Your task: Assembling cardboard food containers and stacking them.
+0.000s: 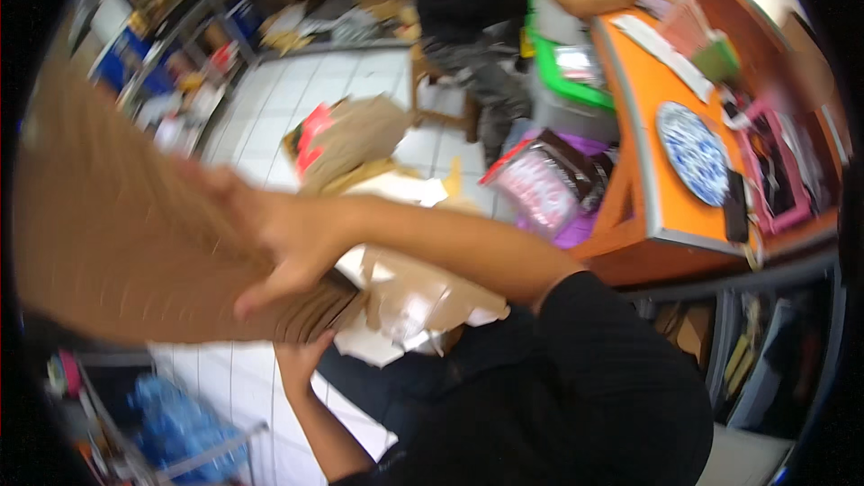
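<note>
A thick stack of brown cardboard sheets point(117, 234), blurred by motion, fills the left side of the view. Its layered edges show near my hands, and it tilts up toward the far left. My right hand point(279, 234) reaches across from the right and grips the stack from above, thumb along the near side and fingers partly smeared. Under the stack's near corner, my left hand point(301, 360) holds its lower edge; most of its fingers are hidden behind the cardboard.
Brown paper packaging point(369, 135) lies heaped on the white tiled floor. To the right stands an orange desk point(634, 81) with a blue-and-white plate point(693, 153) and a black phone point(736, 207). A co-worker point(477, 27) sits beside a green-lidded bin point(576, 94). Blue plastic point(184, 423) sits lower left.
</note>
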A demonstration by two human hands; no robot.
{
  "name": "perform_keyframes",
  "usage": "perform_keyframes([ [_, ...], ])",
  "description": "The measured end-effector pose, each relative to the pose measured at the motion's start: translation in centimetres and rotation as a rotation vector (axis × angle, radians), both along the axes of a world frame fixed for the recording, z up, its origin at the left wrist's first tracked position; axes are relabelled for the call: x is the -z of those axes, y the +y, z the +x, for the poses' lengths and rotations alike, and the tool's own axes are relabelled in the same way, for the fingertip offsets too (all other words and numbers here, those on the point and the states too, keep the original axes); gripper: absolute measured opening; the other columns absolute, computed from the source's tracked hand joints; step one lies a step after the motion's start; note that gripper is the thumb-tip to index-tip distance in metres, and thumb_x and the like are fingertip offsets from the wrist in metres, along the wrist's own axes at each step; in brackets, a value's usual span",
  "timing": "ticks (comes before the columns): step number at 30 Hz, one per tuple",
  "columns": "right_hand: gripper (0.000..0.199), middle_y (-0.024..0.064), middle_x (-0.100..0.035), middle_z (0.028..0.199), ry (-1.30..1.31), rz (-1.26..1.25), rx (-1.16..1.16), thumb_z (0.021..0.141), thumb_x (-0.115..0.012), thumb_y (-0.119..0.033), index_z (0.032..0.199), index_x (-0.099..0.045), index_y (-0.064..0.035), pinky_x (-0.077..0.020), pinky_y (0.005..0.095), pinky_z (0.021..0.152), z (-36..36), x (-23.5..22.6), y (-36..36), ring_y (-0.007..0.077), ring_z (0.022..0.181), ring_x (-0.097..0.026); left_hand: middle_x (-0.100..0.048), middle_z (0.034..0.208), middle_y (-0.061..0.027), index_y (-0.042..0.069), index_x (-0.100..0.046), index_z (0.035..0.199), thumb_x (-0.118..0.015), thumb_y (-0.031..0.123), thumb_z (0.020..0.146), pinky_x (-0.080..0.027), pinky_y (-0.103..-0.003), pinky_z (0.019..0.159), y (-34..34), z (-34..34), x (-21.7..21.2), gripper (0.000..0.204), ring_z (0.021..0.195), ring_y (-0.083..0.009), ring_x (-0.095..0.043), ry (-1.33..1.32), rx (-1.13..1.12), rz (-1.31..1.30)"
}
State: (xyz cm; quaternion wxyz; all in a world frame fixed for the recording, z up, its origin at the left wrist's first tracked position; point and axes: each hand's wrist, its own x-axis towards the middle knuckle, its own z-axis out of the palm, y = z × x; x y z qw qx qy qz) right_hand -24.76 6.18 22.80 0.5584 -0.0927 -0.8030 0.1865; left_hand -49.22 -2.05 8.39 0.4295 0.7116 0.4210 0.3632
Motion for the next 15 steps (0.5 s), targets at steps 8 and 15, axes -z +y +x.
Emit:
perform_keyframes([
  [8, 0.140, 0.0283, -0.035, 0.138, -0.018, 0.055, 0.113, 0.064, -0.089, -0.046, 0.164, -0.001, -0.0037, -0.0343, 0.0523, 0.110, -1.6, -0.3, -3.3, 0.0467, 0.127, -0.041, -0.064, 0.128, -0.0165, -0.006, -0.060, 0.129, -0.092, 0.016, 0.073, -0.050, -0.041, 0.102, -0.9, -0.3, 1.0, 0.068, 0.115, -0.0281, -0.062, -0.073, -0.157, -0.185],
  [15, 0.136, 0.0290, -0.038, 0.134, -0.046, -0.012, 0.181, 0.067, -0.090, -0.047, 0.164, -0.002, -0.0089, -0.0382, 0.0498, 0.110, -1.9, 0.6, -2.2, 0.0469, 0.126, -0.046, -0.065, 0.126, -0.0172, -0.006, -0.058, 0.131, -0.089, 0.013, 0.077, -0.048, -0.040, 0.103, 0.3, 0.1, 1.0, 0.065, 0.115, -0.0285, -0.061, -0.074, -0.145, -0.165],
])
